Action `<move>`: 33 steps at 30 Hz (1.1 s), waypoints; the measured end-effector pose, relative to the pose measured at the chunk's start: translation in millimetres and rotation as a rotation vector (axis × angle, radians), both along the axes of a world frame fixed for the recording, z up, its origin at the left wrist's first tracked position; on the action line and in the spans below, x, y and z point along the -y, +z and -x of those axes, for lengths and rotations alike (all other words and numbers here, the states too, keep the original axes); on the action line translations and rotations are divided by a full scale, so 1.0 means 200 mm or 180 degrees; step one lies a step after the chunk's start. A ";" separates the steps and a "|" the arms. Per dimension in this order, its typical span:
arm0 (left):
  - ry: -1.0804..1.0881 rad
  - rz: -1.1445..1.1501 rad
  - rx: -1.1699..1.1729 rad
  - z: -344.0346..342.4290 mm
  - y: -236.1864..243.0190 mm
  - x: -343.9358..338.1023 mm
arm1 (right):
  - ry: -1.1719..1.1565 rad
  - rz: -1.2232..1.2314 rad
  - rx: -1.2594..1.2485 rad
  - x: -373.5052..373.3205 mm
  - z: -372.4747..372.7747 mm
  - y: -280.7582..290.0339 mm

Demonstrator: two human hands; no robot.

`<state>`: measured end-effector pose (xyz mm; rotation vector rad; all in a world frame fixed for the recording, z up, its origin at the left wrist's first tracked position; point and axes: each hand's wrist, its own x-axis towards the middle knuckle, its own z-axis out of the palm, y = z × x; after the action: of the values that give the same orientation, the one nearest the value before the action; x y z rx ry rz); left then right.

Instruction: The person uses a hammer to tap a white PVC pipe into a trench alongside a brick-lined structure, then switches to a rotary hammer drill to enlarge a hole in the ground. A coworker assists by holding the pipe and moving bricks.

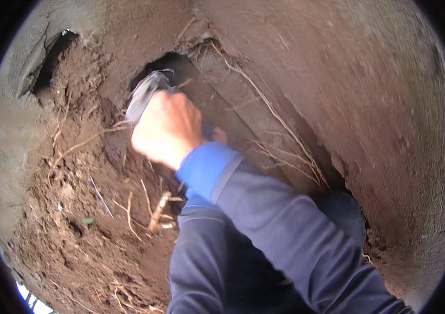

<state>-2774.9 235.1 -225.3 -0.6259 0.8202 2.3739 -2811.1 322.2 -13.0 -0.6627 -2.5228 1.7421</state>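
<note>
My right hand is closed in a fist around a pale grey object, which sticks out past the fingers toward a dark hole in the earth. Motion smears both, so the object's kind cannot be made out. My right forearm crosses over the left one. Of my left hand only a bit of skin shows behind the right cuff; its fingers are hidden. A dark piece lies between the hands, too covered to name. Both sleeves are dark with blue cuffs.
Brown earth walls rise around a narrow trench with a flat-sided slab along it. A long thin root hangs on the right. Broken roots poke out of crumbly soil on the left. Another gap opens at upper left.
</note>
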 end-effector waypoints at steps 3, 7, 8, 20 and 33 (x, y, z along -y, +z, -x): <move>0.0284 -0.0260 -0.0071 0.05 -0.04 0.05 | -0.0594 0.0171 0.0104 -0.07 0.08 -0.11; 0.0388 -0.0031 -0.0144 0.05 -0.12 0.03 | -0.0780 0.0548 -0.0027 -0.19 0.00 -0.26; 0.0270 0.0279 -0.0129 0.04 -0.14 0.02 | -0.0670 0.0648 -0.0119 -0.20 -0.03 -0.27; 0.0372 0.0359 0.0942 -0.23 0.22 0.02 | -0.1456 0.2109 -0.0086 -0.27 -0.51 -0.31; 0.0884 0.1310 -0.0051 -0.42 0.62 -0.06 | -0.0710 0.2939 -0.1146 -0.41 -0.68 -0.10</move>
<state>-2690.9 247.0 -100.6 -0.9376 1.3213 2.4700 -2674.6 403.4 -33.4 -0.5178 -1.2789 2.5823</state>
